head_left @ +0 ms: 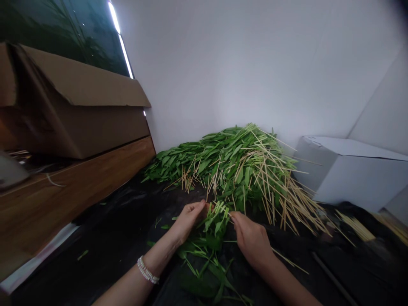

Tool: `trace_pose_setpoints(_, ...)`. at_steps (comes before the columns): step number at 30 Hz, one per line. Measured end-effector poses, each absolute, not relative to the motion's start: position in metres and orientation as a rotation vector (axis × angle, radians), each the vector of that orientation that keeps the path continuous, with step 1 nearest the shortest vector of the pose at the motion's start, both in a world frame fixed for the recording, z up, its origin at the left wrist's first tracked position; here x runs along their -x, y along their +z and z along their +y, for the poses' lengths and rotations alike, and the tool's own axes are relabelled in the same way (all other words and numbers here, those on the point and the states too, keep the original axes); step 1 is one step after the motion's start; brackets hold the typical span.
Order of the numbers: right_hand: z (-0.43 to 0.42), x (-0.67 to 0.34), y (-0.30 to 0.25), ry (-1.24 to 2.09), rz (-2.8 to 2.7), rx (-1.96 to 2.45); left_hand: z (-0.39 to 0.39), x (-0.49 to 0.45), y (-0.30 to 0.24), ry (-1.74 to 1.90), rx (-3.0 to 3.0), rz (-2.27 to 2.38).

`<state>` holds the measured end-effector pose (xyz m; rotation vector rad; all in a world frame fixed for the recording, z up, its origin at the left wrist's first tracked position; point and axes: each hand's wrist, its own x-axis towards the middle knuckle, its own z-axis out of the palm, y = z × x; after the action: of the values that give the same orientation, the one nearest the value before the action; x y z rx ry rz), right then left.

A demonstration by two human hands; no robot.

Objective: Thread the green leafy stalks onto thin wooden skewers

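Observation:
My left hand is closed, with thumb and fingers pinched at the left side of a short row of leafy green stems. A thin bamboo skewer appears to run across the cut tops of these stems, though my fingers hide much of it. On the right side, my right hand pinches the skewer's other end. Leaves from the row hang down between my hands. Below them, loose green leaves lie on black plastic sheeting. A beaded bracelet circles my left wrist.
Just ahead, a large heap of leafy stems with many bamboo skewers leans by the white wall. More skewers lie at right, near a white box. An open cardboard box stands on a wooden surface at left.

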<state>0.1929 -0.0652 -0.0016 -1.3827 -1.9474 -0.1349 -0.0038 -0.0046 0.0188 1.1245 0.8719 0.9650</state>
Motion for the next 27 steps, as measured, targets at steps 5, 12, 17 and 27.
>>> trace_pose_setpoints(5,-0.0646,-0.1954,0.0001,-0.139,-1.942,1.397,-0.0049,0.0046,0.0143,0.966,-1.095,0.898)
trace_pose_setpoints(12,-0.0672,-0.1923,-0.0022,-0.114,-2.048,1.416,-0.0009,0.0062,0.0128,1.063,-1.127,0.893)
trace_pose_setpoints(17,-0.0676,-0.1919,-0.0032,-0.104,-2.058,1.433,0.0023,0.0078,0.0101,1.073,-1.145,0.904)
trace_pose_setpoints(27,-0.0681,-0.1905,-0.0038,-0.152,-2.080,1.462,0.0013,0.0070,0.0142,1.112,-1.244,1.003)
